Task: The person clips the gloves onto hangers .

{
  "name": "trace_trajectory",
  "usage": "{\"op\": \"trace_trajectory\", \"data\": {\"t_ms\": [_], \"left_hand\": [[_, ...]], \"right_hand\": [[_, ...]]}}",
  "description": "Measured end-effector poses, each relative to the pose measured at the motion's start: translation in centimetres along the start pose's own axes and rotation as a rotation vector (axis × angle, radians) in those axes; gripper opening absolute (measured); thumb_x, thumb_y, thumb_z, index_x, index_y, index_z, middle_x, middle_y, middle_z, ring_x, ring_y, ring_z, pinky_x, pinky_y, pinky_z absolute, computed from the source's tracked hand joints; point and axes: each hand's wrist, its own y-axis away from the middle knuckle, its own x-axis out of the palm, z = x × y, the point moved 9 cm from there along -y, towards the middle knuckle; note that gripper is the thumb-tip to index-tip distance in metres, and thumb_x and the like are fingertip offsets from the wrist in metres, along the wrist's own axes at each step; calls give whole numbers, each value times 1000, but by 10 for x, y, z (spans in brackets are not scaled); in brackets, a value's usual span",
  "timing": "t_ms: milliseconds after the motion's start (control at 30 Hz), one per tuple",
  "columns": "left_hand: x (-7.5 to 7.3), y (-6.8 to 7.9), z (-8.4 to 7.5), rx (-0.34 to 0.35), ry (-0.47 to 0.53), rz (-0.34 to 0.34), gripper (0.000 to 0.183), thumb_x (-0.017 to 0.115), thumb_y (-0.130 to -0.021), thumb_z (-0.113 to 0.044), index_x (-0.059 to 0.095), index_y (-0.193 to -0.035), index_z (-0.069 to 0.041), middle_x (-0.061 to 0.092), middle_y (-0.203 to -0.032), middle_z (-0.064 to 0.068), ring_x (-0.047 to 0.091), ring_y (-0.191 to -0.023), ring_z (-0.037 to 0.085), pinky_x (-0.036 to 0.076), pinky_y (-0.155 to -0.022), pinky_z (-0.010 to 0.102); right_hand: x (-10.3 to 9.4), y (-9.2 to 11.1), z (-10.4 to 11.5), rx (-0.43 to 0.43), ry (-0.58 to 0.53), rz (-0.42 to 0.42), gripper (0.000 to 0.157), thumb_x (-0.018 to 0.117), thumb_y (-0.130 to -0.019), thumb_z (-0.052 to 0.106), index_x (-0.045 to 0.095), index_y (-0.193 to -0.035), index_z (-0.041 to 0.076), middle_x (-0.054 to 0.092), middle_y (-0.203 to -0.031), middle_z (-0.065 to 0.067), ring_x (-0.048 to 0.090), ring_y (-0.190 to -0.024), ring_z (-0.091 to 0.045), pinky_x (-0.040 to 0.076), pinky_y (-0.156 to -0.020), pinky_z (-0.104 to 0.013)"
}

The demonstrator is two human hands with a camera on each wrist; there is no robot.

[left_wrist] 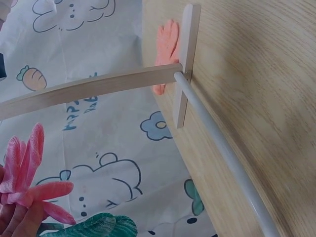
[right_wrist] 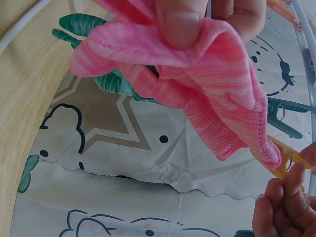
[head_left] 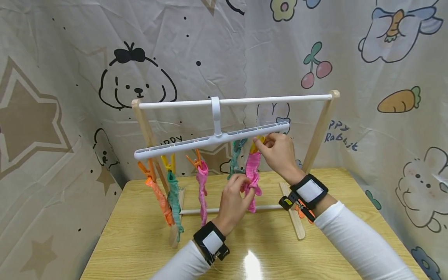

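A pink knit glove [head_left: 252, 167] hangs below the right half of a white hanger [head_left: 210, 140], its cuff at a yellow clip [head_left: 257, 144]. My right hand [head_left: 280, 154] pinches that clip, as the right wrist view shows at the clip's handles [right_wrist: 296, 160]. Lower down, my left hand [head_left: 232, 200] grips the pink glove between thumb and fingers; its thumb [right_wrist: 181, 24] presses on the knit in the right wrist view. Just behind hangs a teal glove [head_left: 235, 157] on a green clip [right_wrist: 289, 116].
From the hanger's left half hang an orange glove [head_left: 160, 200], a teal glove [head_left: 173, 202] and another pink glove [head_left: 202, 186] on clips. The hanger hooks over a white rod [head_left: 280, 99] on a wooden stand [head_left: 316, 134]. An orange glove [left_wrist: 168, 42] lies by the stand's right foot.
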Motion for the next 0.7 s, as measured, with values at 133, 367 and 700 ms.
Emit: {"op": "trace_trajectory", "data": {"t_ms": [133, 367, 700], "left_hand": [[0, 0, -1, 7, -2, -5, 14, 75, -86, -6, 69, -99, -7, 64, -102, 6, 64, -81, 22, 52, -69, 20], [-1, -1, -4, 28, -10, -16, 14, 75, -86, -5, 69, -98, -7, 64, -102, 6, 61, -80, 15, 53, -68, 21], [0, -3, -3, 13, -21, -4, 13, 75, -88, -8, 69, -100, -7, 64, -104, 6, 60, -80, 13, 52, -69, 18]], "right_hand": [[0, 0, 0, 1, -1, -2, 33, 71, -94, 27, 71, -77, -1, 70, -66, -15, 54, -50, -15, 35, -45, -22], [1, 1, 1, -3, -4, 2, 34, 70, -94, 28, 70, -77, -1, 70, -65, -14, 55, -51, -17, 36, -46, -23], [1, 1, 1, -4, -6, 2, 34, 71, -94, 27, 70, -75, -1, 70, -65, -15, 50, -49, -10, 33, -44, -19]]}}
